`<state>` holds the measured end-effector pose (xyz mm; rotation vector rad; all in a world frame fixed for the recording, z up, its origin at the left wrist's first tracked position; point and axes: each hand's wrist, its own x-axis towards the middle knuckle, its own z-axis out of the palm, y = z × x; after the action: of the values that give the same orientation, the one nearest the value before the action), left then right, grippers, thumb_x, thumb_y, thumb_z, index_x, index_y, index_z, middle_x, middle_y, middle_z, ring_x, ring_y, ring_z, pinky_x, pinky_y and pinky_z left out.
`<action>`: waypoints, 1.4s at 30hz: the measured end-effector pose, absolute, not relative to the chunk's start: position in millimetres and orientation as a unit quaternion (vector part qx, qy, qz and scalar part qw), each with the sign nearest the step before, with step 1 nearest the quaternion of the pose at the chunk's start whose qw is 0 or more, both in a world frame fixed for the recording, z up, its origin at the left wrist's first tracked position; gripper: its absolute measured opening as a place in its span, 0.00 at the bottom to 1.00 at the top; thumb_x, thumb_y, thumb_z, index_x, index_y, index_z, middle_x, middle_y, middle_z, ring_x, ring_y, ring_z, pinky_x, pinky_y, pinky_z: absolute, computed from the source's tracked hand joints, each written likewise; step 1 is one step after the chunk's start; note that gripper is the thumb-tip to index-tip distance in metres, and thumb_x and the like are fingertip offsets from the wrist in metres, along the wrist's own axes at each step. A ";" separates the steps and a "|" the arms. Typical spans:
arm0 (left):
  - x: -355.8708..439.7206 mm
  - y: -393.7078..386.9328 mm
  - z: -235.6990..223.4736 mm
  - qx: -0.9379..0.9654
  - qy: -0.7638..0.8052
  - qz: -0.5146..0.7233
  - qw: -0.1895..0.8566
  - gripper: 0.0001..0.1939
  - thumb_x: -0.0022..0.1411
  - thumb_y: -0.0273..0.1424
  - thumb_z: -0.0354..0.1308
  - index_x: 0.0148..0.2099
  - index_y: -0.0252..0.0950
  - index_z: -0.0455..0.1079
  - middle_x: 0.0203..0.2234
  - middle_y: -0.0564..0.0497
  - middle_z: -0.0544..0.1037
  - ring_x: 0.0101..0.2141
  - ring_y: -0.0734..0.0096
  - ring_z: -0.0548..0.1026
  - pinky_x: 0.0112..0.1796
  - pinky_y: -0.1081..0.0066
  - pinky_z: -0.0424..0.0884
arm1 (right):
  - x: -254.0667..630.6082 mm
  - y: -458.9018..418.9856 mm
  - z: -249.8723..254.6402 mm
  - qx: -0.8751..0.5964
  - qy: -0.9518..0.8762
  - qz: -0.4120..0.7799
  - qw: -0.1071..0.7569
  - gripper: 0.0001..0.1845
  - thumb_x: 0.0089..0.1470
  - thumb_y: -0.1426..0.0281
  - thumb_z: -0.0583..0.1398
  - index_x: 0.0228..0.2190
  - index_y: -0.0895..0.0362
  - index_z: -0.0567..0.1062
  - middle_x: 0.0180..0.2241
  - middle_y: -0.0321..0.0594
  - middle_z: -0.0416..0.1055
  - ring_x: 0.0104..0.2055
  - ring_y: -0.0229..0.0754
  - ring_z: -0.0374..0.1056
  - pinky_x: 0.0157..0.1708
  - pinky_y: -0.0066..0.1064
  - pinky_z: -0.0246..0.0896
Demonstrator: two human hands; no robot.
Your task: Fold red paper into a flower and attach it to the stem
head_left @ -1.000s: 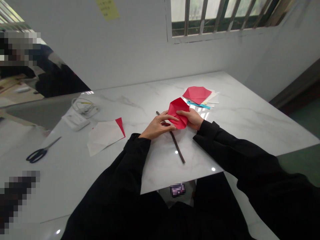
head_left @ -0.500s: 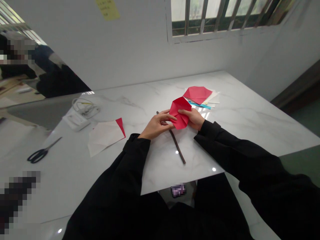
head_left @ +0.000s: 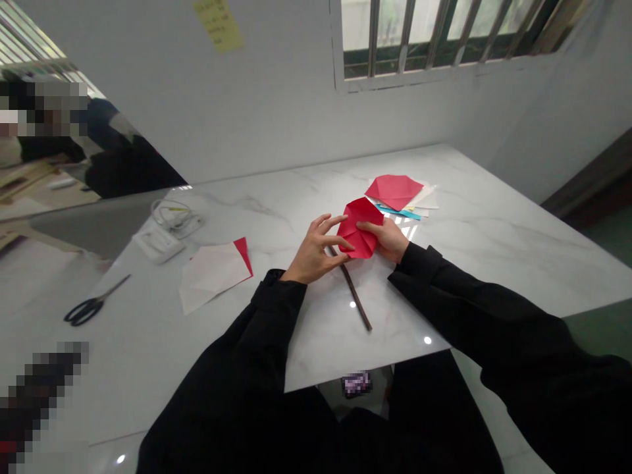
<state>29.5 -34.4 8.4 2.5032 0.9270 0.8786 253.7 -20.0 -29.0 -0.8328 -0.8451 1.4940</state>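
Note:
A folded red origami paper [head_left: 359,228] sits between my hands, above the marble table [head_left: 459,263]. My right hand [head_left: 386,239] grips its right side, with the fingers lying across the paper. My left hand [head_left: 315,251] stands at its left edge, fingers spread, and only the fingertips reach the paper. Under the left hand lies a thin dark stick [head_left: 352,291], partly hidden by the hand and the paper. Black sleeves cover both my arms.
A second red paper [head_left: 394,191] lies on a stack of white and blue sheets [head_left: 415,204]. To the left are a white-and-red sheet [head_left: 213,275], black-handled scissors [head_left: 89,308], and a white power strip [head_left: 158,241] with a cable. A person shows in a mirror [head_left: 99,151] at upper left.
My left hand's fingers have lifted and spread away from the red paper. The paper has shifted slightly to the right. The view has tilted a little.

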 end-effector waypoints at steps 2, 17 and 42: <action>31.0 -36.0 8.7 0.881 0.326 0.304 0.161 0.09 0.59 0.30 0.77 0.43 0.45 0.85 0.70 0.47 0.72 0.73 0.43 0.59 0.70 0.33 0.58 | 253.6 -21.2 -28.1 -0.358 -0.366 0.637 0.576 0.22 0.43 0.66 0.79 0.40 0.56 0.82 0.44 0.43 0.85 0.46 0.49 0.80 0.56 0.43 0.74; 46.1 -46.7 10.0 0.894 0.309 0.294 0.136 0.15 0.58 0.34 0.79 0.48 0.46 0.84 0.69 0.47 0.73 0.72 0.43 0.61 0.69 0.35 0.61 | 254.8 -24.3 -23.6 -0.357 -0.379 0.637 0.568 0.23 0.43 0.63 0.80 0.40 0.56 0.83 0.46 0.43 0.85 0.49 0.48 0.79 0.55 0.40 0.74; 45.9 -48.5 7.1 0.893 0.303 0.296 0.154 0.05 0.63 0.33 0.76 0.42 0.47 0.86 0.70 0.49 0.72 0.74 0.42 0.57 0.70 0.31 0.59 | 250.4 -25.2 -24.3 -0.353 -0.377 0.663 0.542 0.25 0.41 0.63 0.81 0.41 0.57 0.85 0.44 0.44 0.85 0.45 0.48 0.80 0.52 0.39 0.75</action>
<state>45.9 -48.5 7.1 2.5594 0.8695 0.8481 250.4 -25.2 -24.3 -0.8393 -0.8967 1.5745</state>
